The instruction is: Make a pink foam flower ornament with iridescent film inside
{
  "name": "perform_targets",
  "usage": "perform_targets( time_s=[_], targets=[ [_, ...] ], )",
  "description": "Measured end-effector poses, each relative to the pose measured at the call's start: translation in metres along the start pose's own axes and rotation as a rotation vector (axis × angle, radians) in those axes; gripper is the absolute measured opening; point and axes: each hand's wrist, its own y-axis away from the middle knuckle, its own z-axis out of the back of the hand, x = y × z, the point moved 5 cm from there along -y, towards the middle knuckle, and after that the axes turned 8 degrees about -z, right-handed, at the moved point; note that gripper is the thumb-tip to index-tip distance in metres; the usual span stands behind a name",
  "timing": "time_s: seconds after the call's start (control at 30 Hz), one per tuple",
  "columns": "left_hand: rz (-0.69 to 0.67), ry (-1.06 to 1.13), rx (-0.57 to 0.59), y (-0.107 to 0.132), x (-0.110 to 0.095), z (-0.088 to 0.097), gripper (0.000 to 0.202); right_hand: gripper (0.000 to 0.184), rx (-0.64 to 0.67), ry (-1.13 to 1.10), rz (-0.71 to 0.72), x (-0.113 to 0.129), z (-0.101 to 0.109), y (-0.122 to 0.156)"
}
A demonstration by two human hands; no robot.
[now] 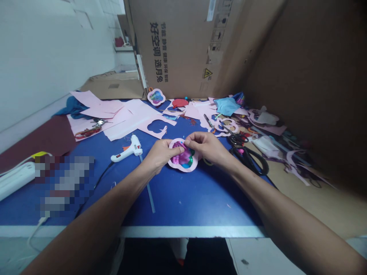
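Observation:
Both my hands hold a pink flower-shaped paper frame (183, 165) filled with shiny purple, green and blue foil, just above the blue table (183, 198). My left hand (160, 153) grips its left edge, thumb laid on the foil. My right hand (207, 146) pinches its top rim with fingers curled. A white glue gun (127, 150) lies a little left of my left hand. A thin glue stick (149, 189) lies on the table below my left wrist.
Pink paper sheets and offcuts (126, 116) cover the far table. A finished flower piece (156, 96) leans on a big cardboard box (183, 42). Black scissors (249, 158) lie right of my right hand. A white power strip (14, 179) sits at left. Scraps litter the right side.

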Motion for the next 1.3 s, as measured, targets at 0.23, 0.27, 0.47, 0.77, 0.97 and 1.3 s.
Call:
perform_targets(
  time_s=[0.23, 0.27, 0.47, 0.77, 0.97, 1.3],
  targets=[
    [0.0, 0.004, -0.005, 0.0003, -0.0001, 0.0002, 0.02, 0.029, 0.002, -0.001, -0.01, 0.0007, 0.0001, 0.0004],
    [-0.001, 0.006, -0.002, 0.0002, -0.0001, 0.0001, 0.021, 0.029, 0.002, -0.001, -0.01, 0.0006, 0.0002, 0.0003],
    [-0.005, -0.005, 0.009, -0.0003, 0.0011, 0.0009, 0.021, 0.028, 0.003, 0.005, -0.005, 0.0006, 0.0005, 0.0001],
    [-0.005, -0.011, 0.003, -0.001, 0.0017, 0.0018, 0.02, 0.028, -0.004, -0.003, -0.006, 0.0009, 0.0005, 0.0005],
    [-0.011, -0.026, 0.017, -0.0017, 0.0033, 0.0026, 0.022, 0.029, 0.0, -0.007, -0.015, 0.0003, 0.0005, 0.0002],
    [-0.006, -0.004, 0.014, -0.0008, 0.0021, 0.0017, 0.022, 0.029, 0.014, 0.0, -0.008, 0.0014, 0.0005, 0.0005]
  ],
)
